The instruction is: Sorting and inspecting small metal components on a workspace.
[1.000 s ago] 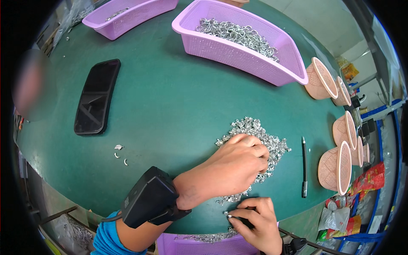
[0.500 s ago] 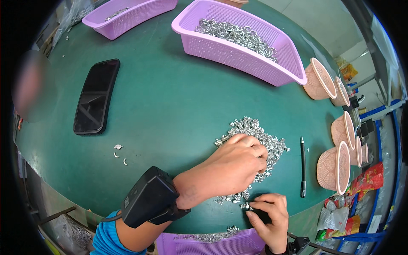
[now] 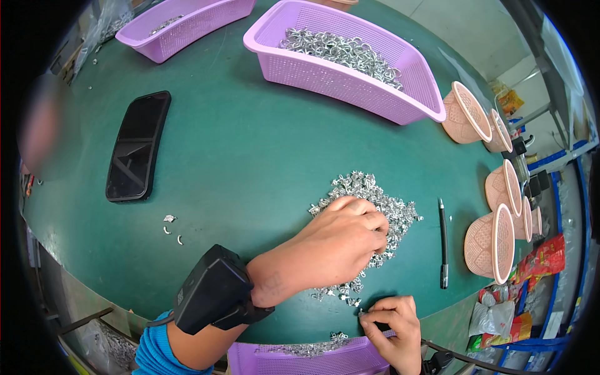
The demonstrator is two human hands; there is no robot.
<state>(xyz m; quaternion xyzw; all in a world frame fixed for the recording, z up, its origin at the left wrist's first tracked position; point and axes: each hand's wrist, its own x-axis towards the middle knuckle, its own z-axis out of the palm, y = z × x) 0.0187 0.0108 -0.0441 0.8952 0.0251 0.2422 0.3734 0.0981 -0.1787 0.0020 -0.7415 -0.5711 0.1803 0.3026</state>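
A heap of small silver metal parts [image 3: 400,215] lies on the green table; they look like little cast charms or links. My left hand [image 3: 340,240] rests palm down on the heap, its fingers curled into the parts. The fingertips are hidden, so what they grasp does not show. Just below the heap, near the table's front edge, my right hand [image 3: 395,325] is closed in a pinch. A tiny silver metal part [image 3: 361,313] shows at the tips of its thumb and index finger.
At the front edge sits a purple basket [image 3: 256,359] with silver parts. Two more purple baskets [image 3: 350,94] stand at the back. A black phone [image 3: 137,147] lies left, a black pen [image 3: 444,244] right. Several peach-coloured cups [image 3: 490,244] line the right edge. Loose bits [image 3: 169,219] lie left.
My right thumb and fingers have drawn together, and the metal between them is now mostly covered. My left hand stays on the heap. The whole view has shifted slightly.
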